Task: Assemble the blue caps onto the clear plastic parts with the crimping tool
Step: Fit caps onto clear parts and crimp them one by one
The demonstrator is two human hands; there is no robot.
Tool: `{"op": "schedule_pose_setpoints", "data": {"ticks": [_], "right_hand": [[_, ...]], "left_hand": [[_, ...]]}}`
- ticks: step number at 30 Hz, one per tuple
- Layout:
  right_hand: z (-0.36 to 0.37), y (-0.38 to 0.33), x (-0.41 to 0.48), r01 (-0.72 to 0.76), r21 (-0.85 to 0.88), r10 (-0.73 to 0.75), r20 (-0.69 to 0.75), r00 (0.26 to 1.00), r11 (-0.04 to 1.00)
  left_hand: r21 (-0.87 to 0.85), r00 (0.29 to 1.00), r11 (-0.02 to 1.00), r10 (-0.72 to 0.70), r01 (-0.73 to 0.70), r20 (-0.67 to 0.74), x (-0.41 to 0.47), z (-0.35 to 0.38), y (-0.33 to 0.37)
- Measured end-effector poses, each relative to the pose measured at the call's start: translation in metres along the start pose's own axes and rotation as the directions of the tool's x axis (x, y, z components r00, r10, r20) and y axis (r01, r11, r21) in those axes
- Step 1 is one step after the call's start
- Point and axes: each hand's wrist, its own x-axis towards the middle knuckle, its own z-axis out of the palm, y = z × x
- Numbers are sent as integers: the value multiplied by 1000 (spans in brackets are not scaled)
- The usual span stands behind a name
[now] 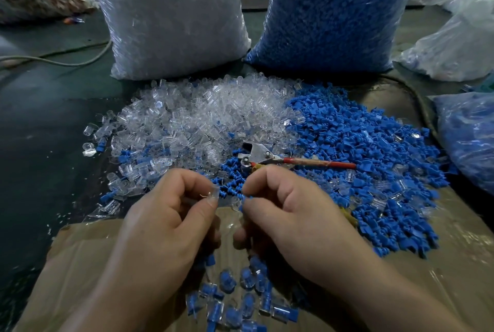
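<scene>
A heap of finished pieces (232,294) (clear plastic shells with blue caps pushed in) lies nearest, on a brown cardboard sheet (80,251). Above it the left hand (171,214) has its fingers curled, thumb and forefinger pinching a small clear plastic part (213,194). The right hand (291,214), likewise curled, pinches a small blue ribbed cap (246,198) at its fingertips. The two pieces are close together, and the fingers hide which way the cap points.

Just beyond the right knuckles lies the metal crimping tool (258,154). Its long axis runs left to right — head toward the left, red handle (320,163) pointing right across the loose blue caps (361,149). Left of those spread the loose clear plastic parts (192,117). Farthest back stand two upright transparent sacks: a bag of clear parts (171,16) and a bag of blue caps (334,10).
</scene>
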Motion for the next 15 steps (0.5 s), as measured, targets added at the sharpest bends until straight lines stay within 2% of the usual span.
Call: {"op": "schedule_pose_setpoints", "data": {"ticks": [2, 7, 8, 11, 12, 13, 15], "right_hand": [[0, 0, 0, 11, -71, -9, 21, 1000, 997], [-3, 0, -2, -9, 2, 9, -39, 999, 1000], [-3, 1, -2, 7, -37, -8, -51, 999, 999], [-1, 0, -4, 114, -295, -136, -56, 989, 949], [-1, 0, -5, 142, -317, -172, -67, 983, 938], [-1, -1, -6, 163, -285, -194, -86, 977, 945], [-4, -4, -8, 146, -153, -166, -130, 978, 977]], "left_hand": [[-26, 999, 999, -23, 24, 25, 0, 0, 1], [-260, 987, 952, -162, 158, 7, 3, -2, 1], [-250, 988, 956, -154, 152, 14, 3, -2, 0], [-129, 995, 987, -89, 93, 41, 3, -1, -8], [-86, 996, 993, -77, 80, 45, 4, -1, -9], [-61, 996, 995, -74, 77, 48, 4, -2, -10], [-130, 995, 987, -87, 92, 49, 3, -3, -9]]}}
